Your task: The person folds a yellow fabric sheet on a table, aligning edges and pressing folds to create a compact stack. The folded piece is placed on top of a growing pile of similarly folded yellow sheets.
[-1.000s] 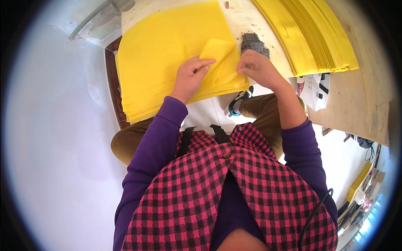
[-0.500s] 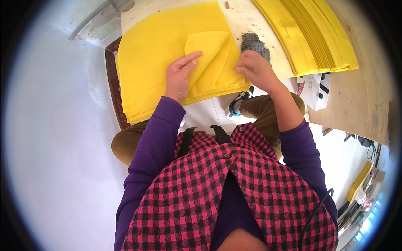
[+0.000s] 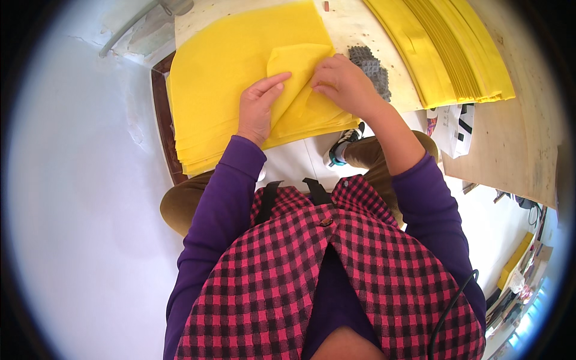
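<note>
Leans over a pale wooden table point(image 3: 348, 27) with both hands at a stack of yellow sheets point(image 3: 222, 72), laid flat on its left part with the layered near edges toward the knees. Has the top sheet turned back near its right side in a slanting flap point(image 3: 297, 63), with creases running down toward the near edge. Rests the left hand point(image 3: 255, 111) at the left side of the flap, with index finger stretched out and thumb just beneath it; cannot tell whether pinching any material between the two. Reaches in with the right hand point(image 3: 347, 84) over the flap's right side, with fingers curled and the tips drawn close to the thumb at the yellow material; cannot tell whether gripping an edge there. Has a dark grey textured pad point(image 3: 369, 67) just beyond the right hand, then, farther right, a pile of folded yellow cloth point(image 3: 432, 54), and a white bag point(image 3: 445, 132) below it. Wears purple sleeves point(image 3: 240, 165), a red-and-black checked garment point(image 3: 258, 276) and brown trousers point(image 3: 186, 204).
</note>
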Available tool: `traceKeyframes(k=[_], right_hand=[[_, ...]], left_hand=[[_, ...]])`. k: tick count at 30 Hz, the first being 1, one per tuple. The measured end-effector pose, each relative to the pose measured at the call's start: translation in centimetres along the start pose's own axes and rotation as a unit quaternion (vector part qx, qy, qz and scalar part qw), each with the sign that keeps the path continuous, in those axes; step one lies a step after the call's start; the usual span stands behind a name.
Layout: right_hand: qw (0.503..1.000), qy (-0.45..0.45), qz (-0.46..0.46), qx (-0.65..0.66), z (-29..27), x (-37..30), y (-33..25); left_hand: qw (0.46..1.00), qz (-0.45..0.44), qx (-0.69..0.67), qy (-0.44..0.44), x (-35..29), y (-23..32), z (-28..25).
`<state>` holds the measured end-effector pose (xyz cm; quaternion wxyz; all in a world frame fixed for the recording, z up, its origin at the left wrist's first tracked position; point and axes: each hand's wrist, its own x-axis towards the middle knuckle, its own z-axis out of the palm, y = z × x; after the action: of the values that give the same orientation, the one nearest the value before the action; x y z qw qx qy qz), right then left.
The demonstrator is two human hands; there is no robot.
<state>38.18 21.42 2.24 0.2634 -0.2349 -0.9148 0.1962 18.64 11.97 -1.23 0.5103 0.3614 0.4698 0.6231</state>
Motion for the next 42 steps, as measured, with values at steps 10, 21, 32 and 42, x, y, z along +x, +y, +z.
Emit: traceKeyframes(k=[10,21,32,42], right_hand=[[0.999,-0.041,-0.002,-0.016,-0.2,2.7,-0.1],[0.998,-0.049,0.033,-0.005,0.5,2.9,0.0],[0.999,0.037,0.005,0.033,0.9,0.0,-2.5],[0.998,0.019,0.016,0.064,2.6,-1.1,-3.5]], left_hand=[[1.000,-0.018,-0.003,-0.025,0.0,0.3,0.2],[0.998,-0.013,0.051,-0.033,0.3,0.0,0.0],[0.998,0.008,0.038,-0.045,0.1,0.3,0.1],[0.999,0.007,0.026,-0.045,0.1,0.5,0.2]])
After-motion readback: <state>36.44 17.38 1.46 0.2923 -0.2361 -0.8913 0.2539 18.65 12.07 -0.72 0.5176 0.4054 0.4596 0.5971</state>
